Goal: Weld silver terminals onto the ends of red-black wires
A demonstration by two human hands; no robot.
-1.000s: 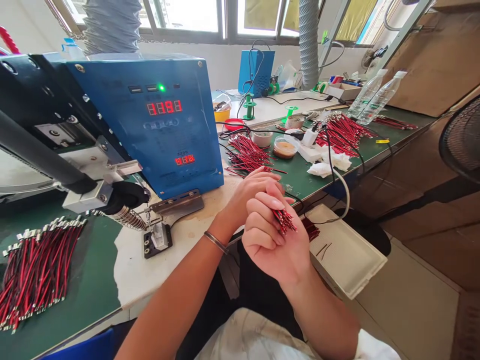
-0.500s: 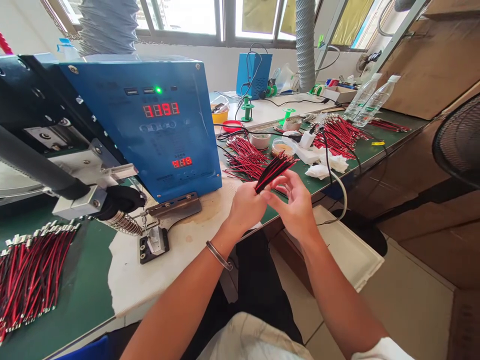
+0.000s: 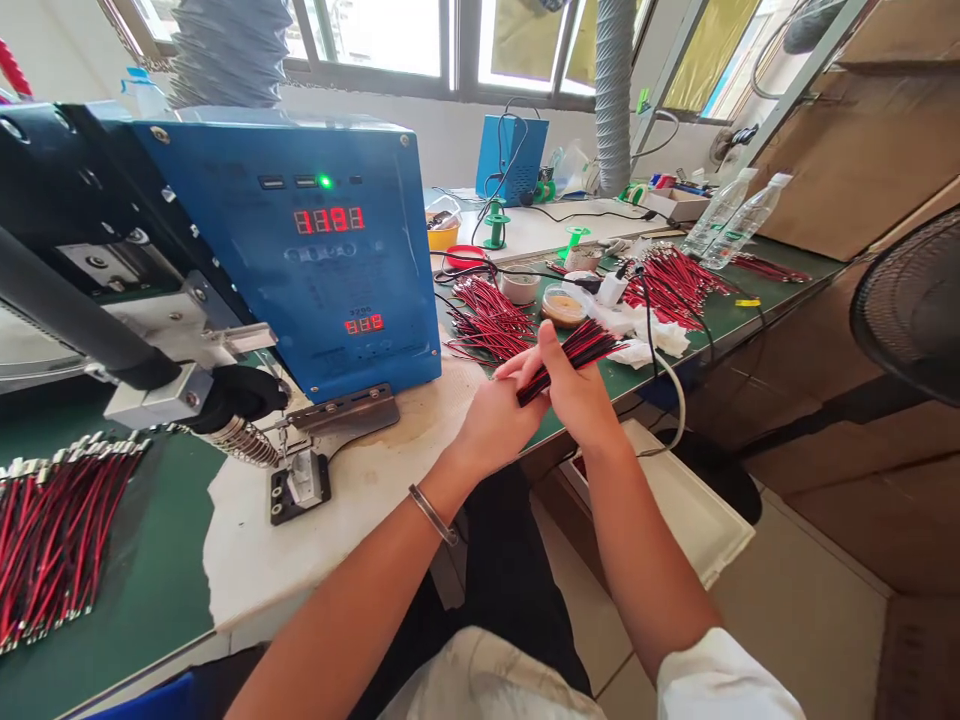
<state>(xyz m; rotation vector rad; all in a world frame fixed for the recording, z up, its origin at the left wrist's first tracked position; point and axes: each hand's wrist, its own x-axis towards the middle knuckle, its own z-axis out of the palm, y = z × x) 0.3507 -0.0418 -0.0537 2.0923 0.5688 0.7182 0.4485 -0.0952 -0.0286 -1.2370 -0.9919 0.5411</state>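
Both my hands are closed round a bundle of red and black wires [image 3: 589,343] over the front edge of the bench. My left hand [image 3: 499,420] grips its near end, wrist banded by a metal bracelet. From the right, my right hand [image 3: 576,395] wraps the middle, thumb raised along the bundle; its other fingers are partly hidden. The wires' far ends fan out past my fingers. Just beyond lies a pile of red and black wires [image 3: 487,315], with a small round tub of brown material [image 3: 564,303] beside it.
At left stands a blue machine [image 3: 352,270] with red digits and a soldering arm above a small metal fixture [image 3: 306,480]. More wires with white connectors [image 3: 64,530] lie far left. Plastic bottles [image 3: 739,225], a white tray [image 3: 697,510] and a fan [image 3: 911,300] are at right.
My right hand has closed over the bundle, its thumb now up; before, its fingers were loosely curled beside it. The bundle has tilted lower to the right. The view has shifted slightly.
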